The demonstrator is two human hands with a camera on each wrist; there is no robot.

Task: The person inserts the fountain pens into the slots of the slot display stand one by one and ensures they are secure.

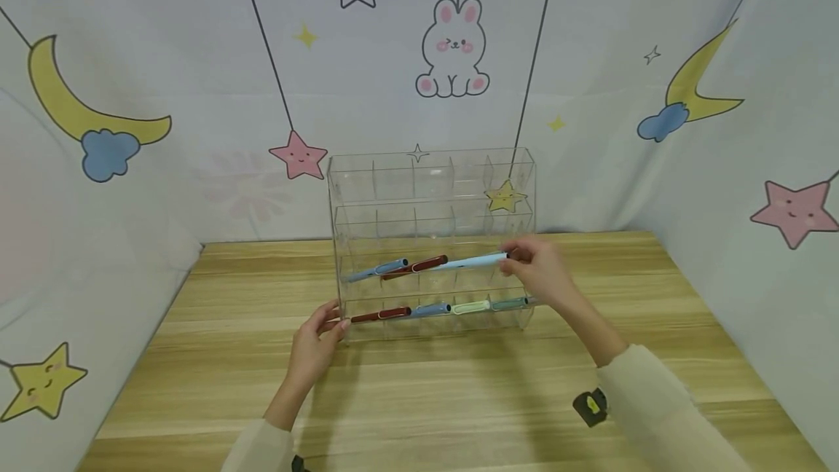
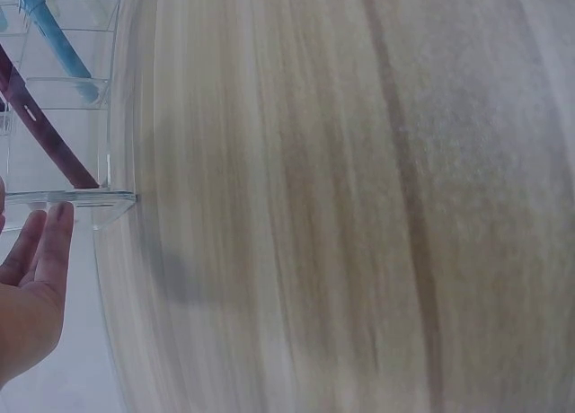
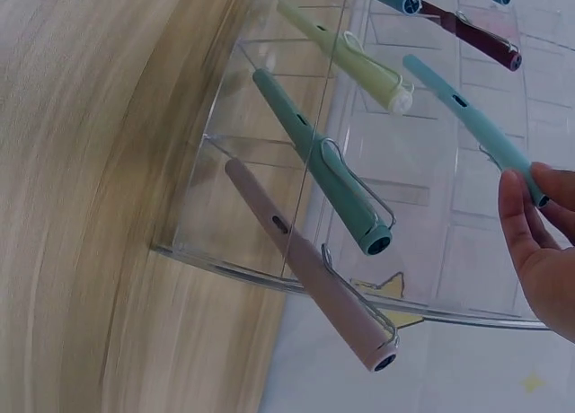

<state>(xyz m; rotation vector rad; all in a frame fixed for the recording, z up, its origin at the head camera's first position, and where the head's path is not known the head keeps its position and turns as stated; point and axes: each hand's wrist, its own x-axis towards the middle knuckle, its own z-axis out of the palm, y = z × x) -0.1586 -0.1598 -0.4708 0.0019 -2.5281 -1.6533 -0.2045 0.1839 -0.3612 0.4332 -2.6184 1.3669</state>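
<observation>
A clear acrylic rack [image 1: 432, 202] with several tiers of compartments stands upright on the wooden table. My right hand [image 1: 534, 268] pinches the end of a light blue pen [image 3: 467, 117], which slants over the second tier from the bottom, right of a dark red pen [image 1: 426, 265] and a blue pen [image 1: 376, 270]. Straight fingers of my left hand [image 1: 314, 344] touch the rack's lower left side. Along the bottom tier lie a dark red pen [image 1: 380, 315], a blue pen [image 1: 429, 309], a pale yellow-green pen [image 1: 470, 307], a green pen [image 3: 332, 180] and a pink pen [image 3: 314, 278].
Behind the rack hangs a white cloth backdrop [image 1: 229, 93] printed with stars, moons and a rabbit. The wooden table [image 1: 426, 414] extends in front of the rack and to both sides. A small dark tag [image 1: 591, 406] is beside my right sleeve.
</observation>
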